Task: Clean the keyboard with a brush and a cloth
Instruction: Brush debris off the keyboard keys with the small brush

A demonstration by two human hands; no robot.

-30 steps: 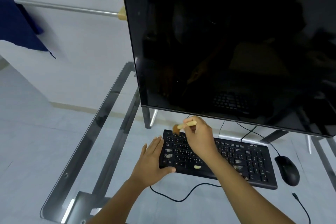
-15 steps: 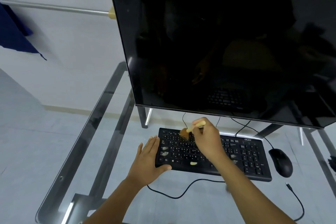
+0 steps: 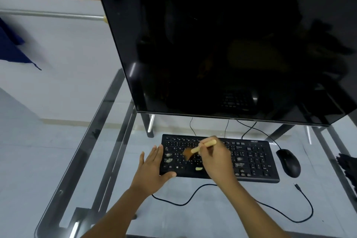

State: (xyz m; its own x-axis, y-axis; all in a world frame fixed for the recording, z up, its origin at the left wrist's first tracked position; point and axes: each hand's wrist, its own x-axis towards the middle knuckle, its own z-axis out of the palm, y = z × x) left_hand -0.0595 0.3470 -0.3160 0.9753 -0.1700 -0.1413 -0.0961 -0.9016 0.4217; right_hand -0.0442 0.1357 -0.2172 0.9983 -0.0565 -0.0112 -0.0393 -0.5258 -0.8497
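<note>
A black keyboard lies on the glass desk below the monitor, with pale crumbs on several keys. My right hand grips a small brush by its wooden handle; the brown bristles rest on the keys left of centre. My left hand lies flat with fingers spread against the keyboard's left end, thumb along its front edge. A dark cloth shows partly at the desk's right edge.
A large black monitor leans over the back of the glass desk. A black mouse sits right of the keyboard. Loose cables curl across the front. The desk's metal frame runs along the left.
My right hand has carried the brush from the keyboard's top left rows down toward the middle rows. My left hand stays at the keyboard's left end. The camera has shifted.
</note>
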